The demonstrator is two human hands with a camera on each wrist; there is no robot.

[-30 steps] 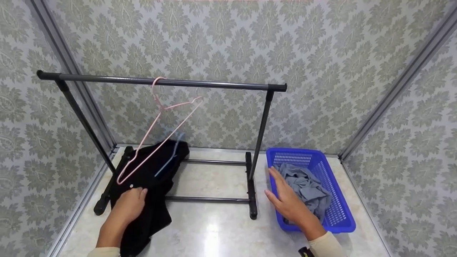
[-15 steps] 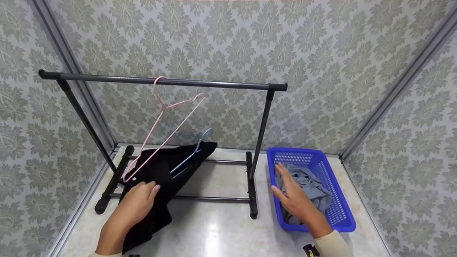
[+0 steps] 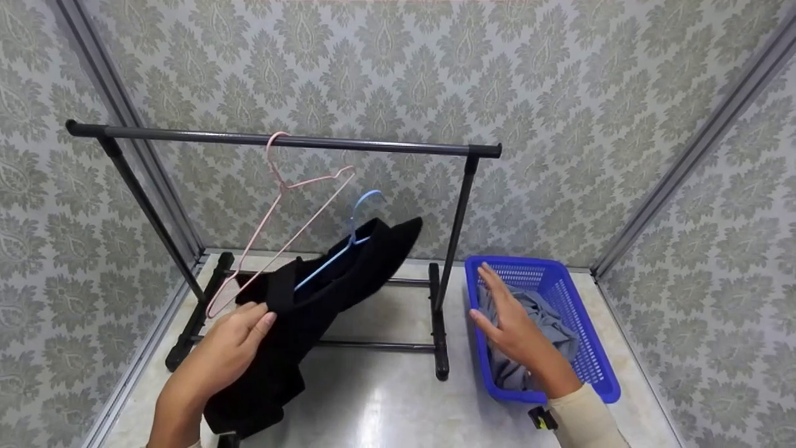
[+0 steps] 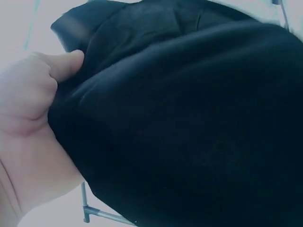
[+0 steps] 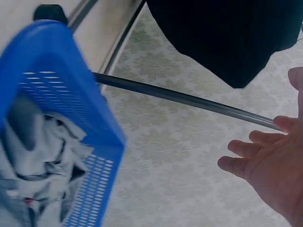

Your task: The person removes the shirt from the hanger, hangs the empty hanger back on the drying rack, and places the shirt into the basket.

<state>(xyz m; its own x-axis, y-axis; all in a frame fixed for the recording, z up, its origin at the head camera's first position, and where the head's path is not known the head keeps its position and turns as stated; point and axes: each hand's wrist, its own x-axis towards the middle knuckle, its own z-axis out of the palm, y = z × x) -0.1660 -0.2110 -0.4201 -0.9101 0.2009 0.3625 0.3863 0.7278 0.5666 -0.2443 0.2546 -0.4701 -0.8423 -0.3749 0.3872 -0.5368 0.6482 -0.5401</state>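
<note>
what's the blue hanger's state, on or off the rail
Off. The blue hanger sits partly inside the black garment, its hook clear of the rail.

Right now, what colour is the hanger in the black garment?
Light blue; the hanger shows best in the head view, hook above the garment.

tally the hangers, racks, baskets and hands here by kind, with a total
Hangers: 2 (pink hanger, blue hanger)
Racks: 1 (dark metal rack)
Baskets: 1 (blue basket)
Hands: 2 (left hand, right hand)
Total: 6
</note>
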